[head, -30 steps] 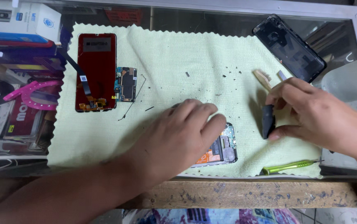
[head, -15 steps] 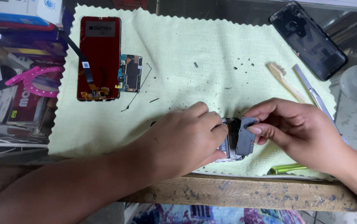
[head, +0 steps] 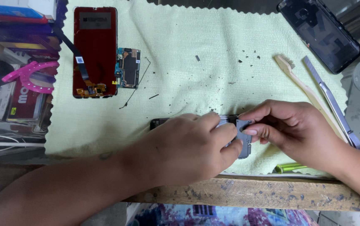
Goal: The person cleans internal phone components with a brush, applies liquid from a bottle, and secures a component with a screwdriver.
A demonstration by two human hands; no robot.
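Observation:
My left hand (head: 188, 146) lies over a dark phone frame (head: 158, 123) on the pale green cloth (head: 196, 83), pinning it down; most of the frame is hidden under the hand. My right hand (head: 293, 129) pinches a small grey cover plate (head: 244, 138) with thumb and forefinger and holds it against the frame, right beside my left fingertips. Tiny dark screws (head: 247, 56) lie scattered on the cloth above the hands.
A red phone screen (head: 95, 50) with flex cable and a circuit board (head: 128, 67) lie at upper left. A black back cover (head: 320, 33), a beige brush (head: 303, 86), metal tweezers (head: 333, 104) and a green tool (head: 291, 168) sit right. Pink-handled pliers (head: 29, 75) lie left. Wooden edge (head: 251, 194) below.
My right hand has come left and down with the small grey part, from apart on the right to the phone frame under my left hand. The camera has tilted closer.

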